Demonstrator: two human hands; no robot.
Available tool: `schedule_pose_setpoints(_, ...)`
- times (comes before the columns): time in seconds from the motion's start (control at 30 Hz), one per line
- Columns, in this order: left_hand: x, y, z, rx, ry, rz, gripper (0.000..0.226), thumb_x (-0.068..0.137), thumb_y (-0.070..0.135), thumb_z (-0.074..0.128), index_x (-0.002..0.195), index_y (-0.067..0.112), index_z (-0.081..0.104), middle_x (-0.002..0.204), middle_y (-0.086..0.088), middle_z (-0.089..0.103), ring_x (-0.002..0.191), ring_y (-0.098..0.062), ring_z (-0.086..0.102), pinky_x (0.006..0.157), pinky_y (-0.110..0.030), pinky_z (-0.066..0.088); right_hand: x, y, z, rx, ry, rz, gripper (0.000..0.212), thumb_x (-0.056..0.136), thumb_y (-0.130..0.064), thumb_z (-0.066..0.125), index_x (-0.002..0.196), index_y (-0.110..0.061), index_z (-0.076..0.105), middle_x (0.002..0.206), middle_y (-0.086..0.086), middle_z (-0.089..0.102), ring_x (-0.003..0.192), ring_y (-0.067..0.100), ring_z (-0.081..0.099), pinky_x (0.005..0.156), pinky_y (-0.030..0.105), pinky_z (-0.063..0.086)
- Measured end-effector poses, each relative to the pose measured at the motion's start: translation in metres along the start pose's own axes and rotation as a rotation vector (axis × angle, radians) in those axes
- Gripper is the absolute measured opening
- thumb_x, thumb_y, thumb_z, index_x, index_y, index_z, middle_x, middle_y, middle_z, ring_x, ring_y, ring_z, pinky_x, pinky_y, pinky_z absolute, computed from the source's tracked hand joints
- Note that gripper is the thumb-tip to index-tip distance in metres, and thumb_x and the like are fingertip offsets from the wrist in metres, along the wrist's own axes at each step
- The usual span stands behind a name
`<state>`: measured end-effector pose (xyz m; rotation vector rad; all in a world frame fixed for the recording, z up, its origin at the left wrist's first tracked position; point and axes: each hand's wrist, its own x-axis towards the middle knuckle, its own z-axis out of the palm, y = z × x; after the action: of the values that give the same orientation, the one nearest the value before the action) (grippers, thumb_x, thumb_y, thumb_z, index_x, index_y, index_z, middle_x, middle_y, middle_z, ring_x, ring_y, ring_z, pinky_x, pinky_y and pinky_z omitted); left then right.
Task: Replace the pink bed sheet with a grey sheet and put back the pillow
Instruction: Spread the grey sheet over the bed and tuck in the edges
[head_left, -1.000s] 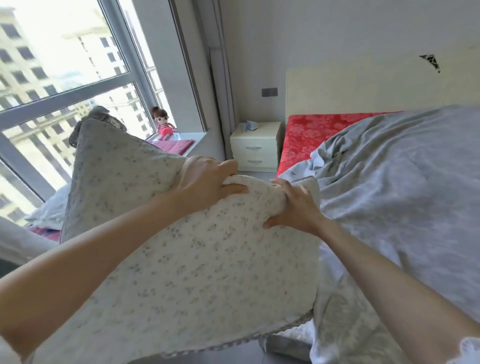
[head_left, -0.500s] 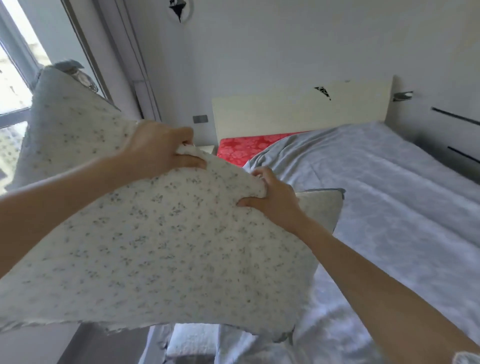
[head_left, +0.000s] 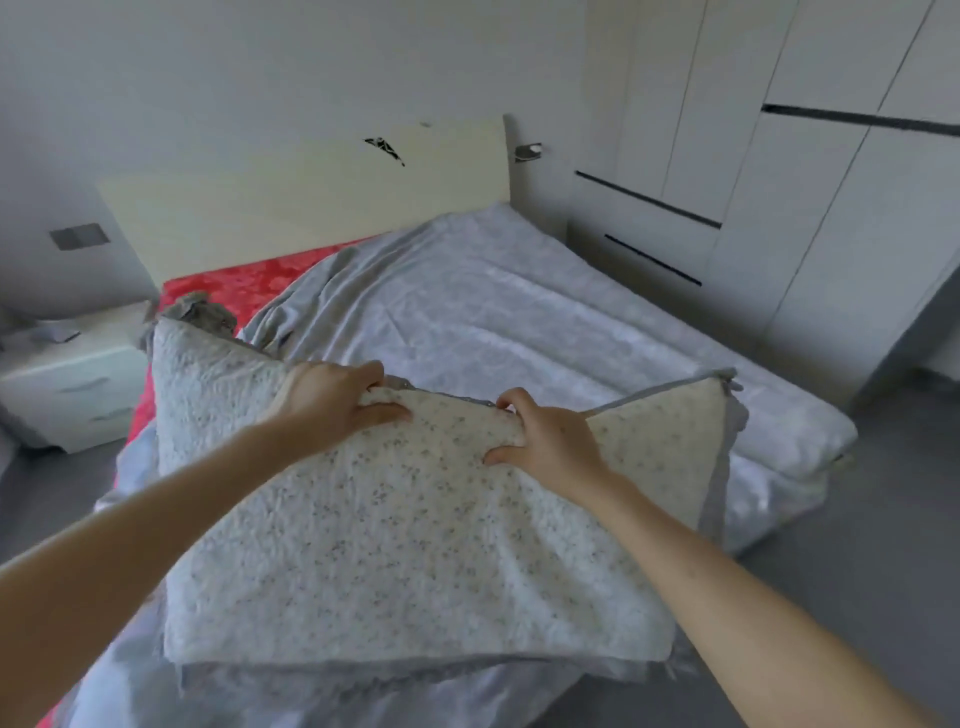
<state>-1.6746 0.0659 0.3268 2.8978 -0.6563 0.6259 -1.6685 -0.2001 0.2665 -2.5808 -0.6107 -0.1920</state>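
I hold a large white pillow (head_left: 395, 551) with small grey flecks and a grey trim, over the near part of the bed. My left hand (head_left: 332, 405) grips its far edge left of centre, thumb on top. My right hand (head_left: 545, 441) grips the same edge a little to the right, fingers curled over it. A grey sheet (head_left: 519, 312) lies loosely spread over most of the bed, rumpled near the head. The red patterned mattress (head_left: 244, 283) shows at the head-left corner and along the left side.
A cream headboard (head_left: 311, 202) stands against the back wall. A white nightstand (head_left: 78, 384) sits left of the bed. White wardrobes (head_left: 810, 171) line the right wall, with grey floor (head_left: 857, 571) between them and the bed.
The view has swung right from the window to the bed. Both hands have carried the pillow right and down, from held up on its side to lying flatter over the bed.
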Motion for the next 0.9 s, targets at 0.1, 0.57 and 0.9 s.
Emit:
schedule_pose_setpoints(0.1,0.056,0.010,0.049,-0.022,-0.023,0.094,0.046,0.071,0.067,0.060,0.065,0.025,0.042,0.048,0.002,0.058,0.038,-0.021,0.053,0.045,-0.010,0.014,0.013,0.053,-0.004,-0.045,-0.006,0.095,0.063,0.078,-0.052,0.069,0.126,-0.018,0.044,0.056,-0.008,0.040,0.049,0.011,0.043,0.045,0.026,0.031)
schedule_pose_setpoints(0.57,0.266,0.005,0.182,-0.149,-0.213,-0.114,0.042,0.083,0.051,0.061,0.079,0.012,0.044,0.061,0.001,0.052,0.059,-0.020,0.049,0.044,-0.022,0.024,0.172,0.238,-0.053,-0.126,-0.171,0.101,0.070,0.073,-0.055,0.071,0.128,-0.022,0.042,0.071,0.000,0.059,0.055,0.014,0.050,0.050,0.026,0.037)
schedule_pose_setpoints(0.9,0.351,0.024,0.295,0.135,-0.417,-0.618,0.033,0.096,0.038,0.048,0.113,0.010,0.050,0.112,-0.010,0.055,0.105,-0.028,0.052,0.082,-0.034,0.041,0.317,0.384,-0.025,-0.405,-0.521,-0.056,0.078,0.087,-0.036,0.066,0.148,-0.023,0.018,0.105,0.007,0.062,0.088,0.026,0.060,0.070,0.036,0.051)
